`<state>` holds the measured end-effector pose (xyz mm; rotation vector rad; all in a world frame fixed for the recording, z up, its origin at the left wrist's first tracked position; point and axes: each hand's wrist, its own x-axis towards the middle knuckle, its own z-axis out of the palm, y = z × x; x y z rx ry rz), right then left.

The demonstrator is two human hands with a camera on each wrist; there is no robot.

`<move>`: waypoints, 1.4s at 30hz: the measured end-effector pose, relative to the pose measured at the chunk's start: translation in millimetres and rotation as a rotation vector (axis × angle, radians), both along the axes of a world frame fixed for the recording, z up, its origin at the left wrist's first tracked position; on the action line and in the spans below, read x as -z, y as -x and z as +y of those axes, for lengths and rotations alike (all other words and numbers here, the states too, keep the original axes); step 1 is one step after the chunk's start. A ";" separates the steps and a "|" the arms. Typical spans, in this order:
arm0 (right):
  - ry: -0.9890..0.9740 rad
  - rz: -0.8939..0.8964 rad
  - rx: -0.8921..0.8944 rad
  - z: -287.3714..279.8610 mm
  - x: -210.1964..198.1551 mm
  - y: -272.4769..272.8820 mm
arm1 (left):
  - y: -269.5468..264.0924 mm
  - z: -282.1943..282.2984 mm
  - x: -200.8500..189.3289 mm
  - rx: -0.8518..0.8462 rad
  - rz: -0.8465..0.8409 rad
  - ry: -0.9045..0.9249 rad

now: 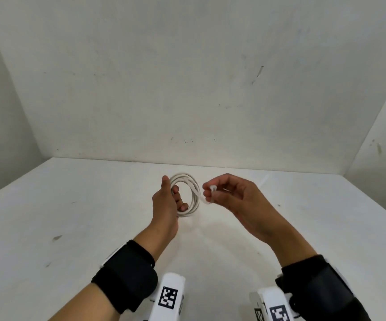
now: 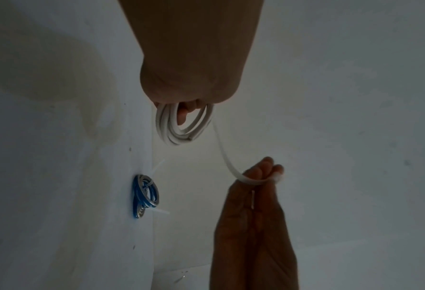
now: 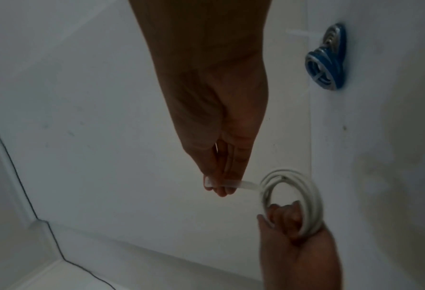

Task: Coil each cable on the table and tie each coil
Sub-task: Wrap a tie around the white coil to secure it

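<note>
A white cable coil (image 1: pixel 191 195) is held upright above the table, with my left hand (image 1: pixel 174 199) gripping its left side and the fingers curled through the ring. My right hand (image 1: pixel 208 193) pinches a white zip tie (image 1: pixel 212 192) just right of the coil. In the left wrist view the zip tie (image 2: pixel 222 153) runs from the coil (image 2: pixel 176 129) down to the right hand (image 2: pixel 261 176). The right wrist view shows the zip tie (image 3: pixel 238 184) reaching the coil (image 3: pixel 291 188) held by my left hand (image 3: pixel 286 221).
A blue and silver cable coil (image 2: pixel 144 196), bound with white zip ties, lies on the white table (image 1: pixel 71 228); it shows again as the blue coil (image 3: pixel 326 62). White walls enclose the table at the back and sides. A thin black wire (image 3: pixel 20 176) runs along one edge.
</note>
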<state>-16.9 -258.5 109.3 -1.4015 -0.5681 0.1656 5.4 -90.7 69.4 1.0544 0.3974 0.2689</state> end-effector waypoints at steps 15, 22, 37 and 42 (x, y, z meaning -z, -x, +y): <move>0.291 -0.361 0.220 8.4 5.4 3.8 | 12.3 -3.1 -9.5 0.056 -0.035 -0.043; 0.184 -0.399 0.178 15.9 14.0 8.2 | 18.7 -11.7 -10.5 0.111 -0.030 -0.118; 0.165 -0.408 0.547 19.4 13.3 3.4 | 32.0 -14.8 6.7 -0.027 -0.405 -1.219; 0.204 -0.401 0.553 19.5 16.9 0.9 | 32.6 -13.8 5.2 0.022 -0.350 -1.447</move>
